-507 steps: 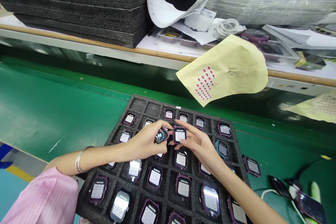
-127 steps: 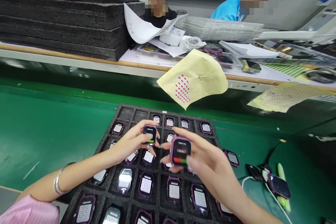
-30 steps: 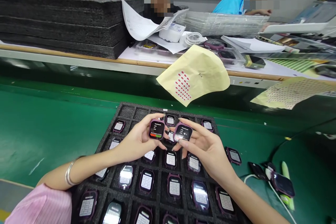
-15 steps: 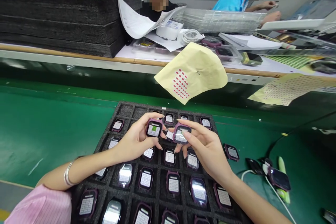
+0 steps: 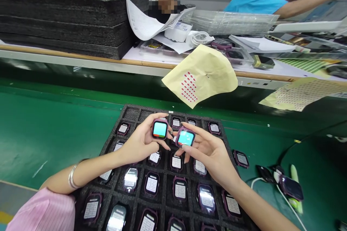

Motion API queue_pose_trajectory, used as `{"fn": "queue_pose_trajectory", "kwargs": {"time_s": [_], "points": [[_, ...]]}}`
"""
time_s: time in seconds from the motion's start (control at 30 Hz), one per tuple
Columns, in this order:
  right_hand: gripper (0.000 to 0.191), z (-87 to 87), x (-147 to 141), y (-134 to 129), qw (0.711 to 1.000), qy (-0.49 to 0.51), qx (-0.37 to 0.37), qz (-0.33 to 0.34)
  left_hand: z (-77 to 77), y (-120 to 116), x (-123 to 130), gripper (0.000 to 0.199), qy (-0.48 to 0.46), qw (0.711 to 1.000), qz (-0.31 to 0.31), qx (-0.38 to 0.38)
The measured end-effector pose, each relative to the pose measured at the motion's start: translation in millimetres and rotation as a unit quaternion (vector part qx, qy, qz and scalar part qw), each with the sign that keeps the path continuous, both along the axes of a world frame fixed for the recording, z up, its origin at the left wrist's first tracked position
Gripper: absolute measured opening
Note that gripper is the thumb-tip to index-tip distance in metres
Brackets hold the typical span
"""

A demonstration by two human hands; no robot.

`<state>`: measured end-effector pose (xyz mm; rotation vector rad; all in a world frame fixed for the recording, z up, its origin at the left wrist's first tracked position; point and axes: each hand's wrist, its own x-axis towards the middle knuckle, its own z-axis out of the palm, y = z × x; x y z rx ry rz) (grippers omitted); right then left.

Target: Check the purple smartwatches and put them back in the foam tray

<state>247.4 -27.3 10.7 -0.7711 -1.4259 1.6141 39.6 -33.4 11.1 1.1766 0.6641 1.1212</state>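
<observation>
My left hand (image 5: 146, 135) grips a purple smartwatch body (image 5: 159, 129) by its edges, its screen lit cyan with an orange-red strip at the bottom. Beside it, my right hand (image 5: 207, 144) holds a second purple smartwatch body (image 5: 185, 138), tilted a little, with a similar cyan screen. The two watches are close together but apart. Both are held above a black foam tray (image 5: 108, 155), whose compartments hold several more watches showing white menu grids, such as the watch (image 5: 180, 188) below my hands. No straps show on the held watches.
On the green mat, a watch (image 5: 240, 158) lies right of the tray, near another dark watch (image 5: 291, 187) and a white cable (image 5: 290, 207). Stacked black foam (image 5: 81, 25) stands on the shelf, with yellow paper (image 5: 202, 75) hanging from its edge. Two people sit beyond.
Both held screens have turned from a white menu grid to cyan. My right thumb has slid from the screen to the lower edge. The person in blue has stretched out an arm.
</observation>
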Motion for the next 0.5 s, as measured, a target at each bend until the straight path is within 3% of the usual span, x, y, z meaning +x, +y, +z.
{"fn": "queue_pose_trajectory", "kwargs": {"time_s": [0.27,0.4,0.5], "points": [[0.054,-6.9,2,5,0.999,0.001,0.009,0.039,-0.5,1,1,0.047,0.01,0.999,0.036,-0.011],[0.055,-12.1,-5,16,0.997,-0.044,0.033,0.053,-7.8,-1,-10,0.062,0.029,0.999,0.013,-0.021],[0.057,-22.6,-23,39,0.977,-0.158,0.126,0.071,-17.9,-2,-25,0.073,0.056,0.998,0.012,-0.025]]}}
